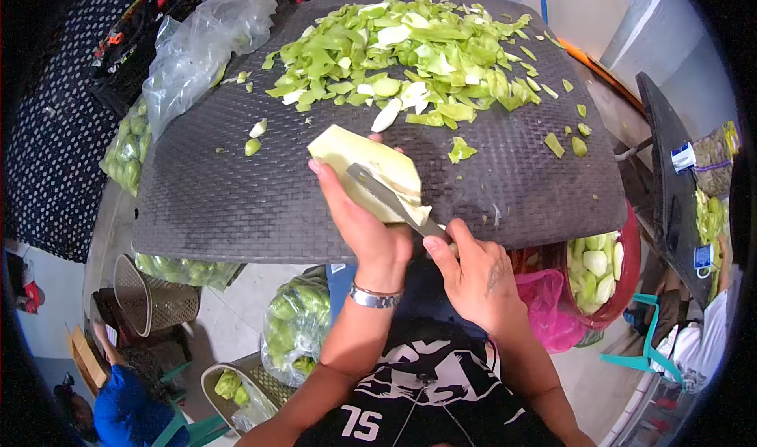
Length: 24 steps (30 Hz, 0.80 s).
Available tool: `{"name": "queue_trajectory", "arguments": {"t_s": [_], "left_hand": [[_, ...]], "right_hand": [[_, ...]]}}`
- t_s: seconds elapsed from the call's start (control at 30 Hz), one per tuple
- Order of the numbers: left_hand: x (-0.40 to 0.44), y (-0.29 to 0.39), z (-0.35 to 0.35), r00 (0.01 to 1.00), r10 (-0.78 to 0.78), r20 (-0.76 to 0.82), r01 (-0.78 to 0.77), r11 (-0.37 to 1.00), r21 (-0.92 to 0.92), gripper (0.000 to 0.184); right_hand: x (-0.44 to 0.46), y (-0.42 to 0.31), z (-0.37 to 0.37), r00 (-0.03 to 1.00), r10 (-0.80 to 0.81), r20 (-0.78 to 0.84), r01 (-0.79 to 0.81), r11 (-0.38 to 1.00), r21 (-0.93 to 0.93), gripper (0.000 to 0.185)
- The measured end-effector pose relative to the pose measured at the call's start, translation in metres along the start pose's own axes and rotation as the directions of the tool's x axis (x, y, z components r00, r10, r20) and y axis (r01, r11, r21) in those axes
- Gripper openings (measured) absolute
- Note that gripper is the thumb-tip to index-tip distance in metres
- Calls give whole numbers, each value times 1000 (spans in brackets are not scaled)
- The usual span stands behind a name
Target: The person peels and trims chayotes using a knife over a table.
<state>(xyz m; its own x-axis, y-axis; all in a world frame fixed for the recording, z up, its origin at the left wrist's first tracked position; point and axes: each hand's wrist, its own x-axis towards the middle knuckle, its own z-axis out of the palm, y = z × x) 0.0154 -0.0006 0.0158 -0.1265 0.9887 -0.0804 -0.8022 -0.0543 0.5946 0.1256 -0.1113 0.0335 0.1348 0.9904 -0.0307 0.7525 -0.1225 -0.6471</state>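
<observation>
My left hand (pixel 364 230) holds up a peeled, pale green chayote (pixel 355 149) over the near edge of the woven-top table (pixel 229 202). Its thumb lies along the left side, and most of the other fingers are hidden beneath. A knife (pixel 380 188) is gripped by its handle in my right hand (pixel 482 281). The blade lies slanted against the chayote's face, where a thin sliver (pixel 418 210) curls near the lower right end. Beyond both hands, a wide heap of green peelings (pixel 410 60) spreads across the tabletop.
Below the table's right side stands a red basin (pixel 628 277) of peeled chayotes, beside a pink plastic bag (pixel 544 305). Bagged green chayotes (pixel 296 321) and woven baskets (pixel 154 297) are at lower left. One person in blue (pixel 130 403) sits left; another person's sleeve (pixel 714 321) shows right.
</observation>
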Motion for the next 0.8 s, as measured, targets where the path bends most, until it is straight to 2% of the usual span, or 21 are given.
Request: {"name": "queue_trajectory", "arguments": {"t_s": [0.07,0.1,0.13,0.17,0.2,0.27,0.3,0.37,0.4,0.47,0.57,0.6,0.7,0.8], "left_hand": [[19,6,-1,1000,4,-28,-4,1000,2,59],[29,13,-3,1000,-30,6,30,999,-15,57],[38,18,0,999,-35,-7,35,999,-41,54],[44,23,1,999,-45,-26,43,997,-66,51],[51,30,-2,989,-125,74,129,990,-62,50],[62,42,-5,920,-281,275,299,954,-25,47],[64,42,-2,900,-318,299,337,941,-14,47],[70,43,10,852,-386,355,408,913,13,46],[74,37,12,849,-380,368,419,908,-29,47],[71,27,15,868,-324,377,348,938,5,47],[69,17,19,868,-287,406,306,952,20,50],[68,14,19,867,-291,404,311,950,15,52],[67,7,11,846,-322,424,343,939,28,52],[67,5,11,833,-343,434,355,933,57,53]], "right_hand": [[3,4,-5,999,-36,13,35,999,33,52],[7,10,-11,982,76,175,-120,960,252,54],[16,18,-21,928,139,347,-288,857,428,57],[21,24,-27,838,156,523,-468,697,543,59],[23,20,-35,872,119,475,-431,648,628,65],[28,20,-37,923,148,356,-353,698,624,63],[28,19,-37,942,163,294,-317,719,618,62],[27,11,-37,970,143,194,-232,771,593,47],[26,5,-37,981,129,143,-189,795,576,39],[21,-4,-37,988,129,88,-157,824,544,23],[16,-2,-32,991,125,40,-130,895,427,22],[15,5,-26,996,66,-63,-44,955,294,19],[8,5,-24,993,84,-85,-62,971,231,17],[6,13,-15,988,5,-152,12,994,113,20]]}}
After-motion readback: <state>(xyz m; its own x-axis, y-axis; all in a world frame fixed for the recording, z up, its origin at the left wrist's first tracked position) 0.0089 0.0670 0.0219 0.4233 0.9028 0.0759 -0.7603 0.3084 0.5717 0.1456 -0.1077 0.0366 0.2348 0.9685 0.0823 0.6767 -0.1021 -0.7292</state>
